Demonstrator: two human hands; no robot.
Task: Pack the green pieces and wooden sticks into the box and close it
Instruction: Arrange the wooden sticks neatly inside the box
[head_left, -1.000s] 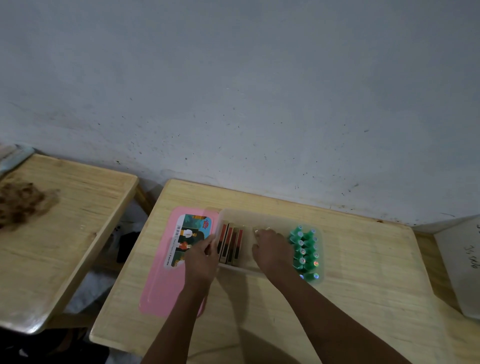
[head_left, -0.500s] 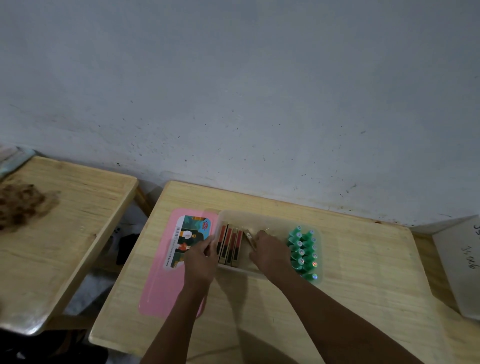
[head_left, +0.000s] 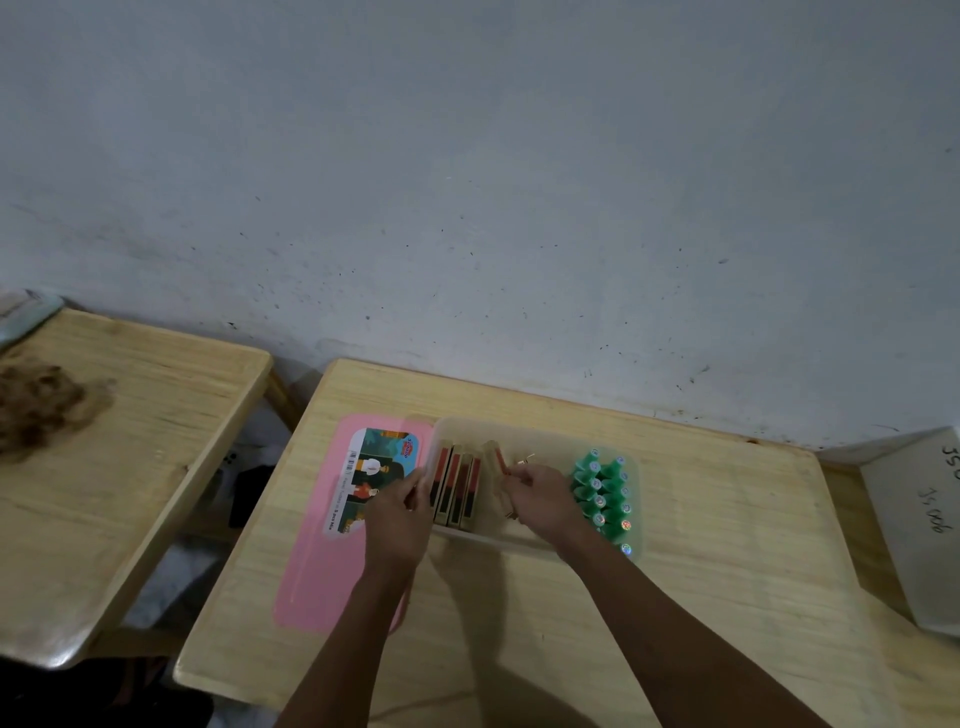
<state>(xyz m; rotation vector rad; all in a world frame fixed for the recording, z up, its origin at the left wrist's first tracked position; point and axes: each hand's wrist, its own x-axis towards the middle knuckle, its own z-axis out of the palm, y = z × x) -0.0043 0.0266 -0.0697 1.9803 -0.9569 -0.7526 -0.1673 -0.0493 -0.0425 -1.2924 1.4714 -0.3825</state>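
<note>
The wooden stick (head_left: 492, 460) has lifted in the right hand's (head_left: 543, 501) grip.

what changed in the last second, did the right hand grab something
The right hand took hold of a red-faced wooden stick inside the translucent plastic box and brought it left, tilted, toward the row of three packed sticks. The left hand stayed holding the box's left wall; the green plastic pieces and pink lid did not move.

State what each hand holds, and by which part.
The right hand pinches a wooden stick near its middle; the left hand holds the box by its left wall.
</note>
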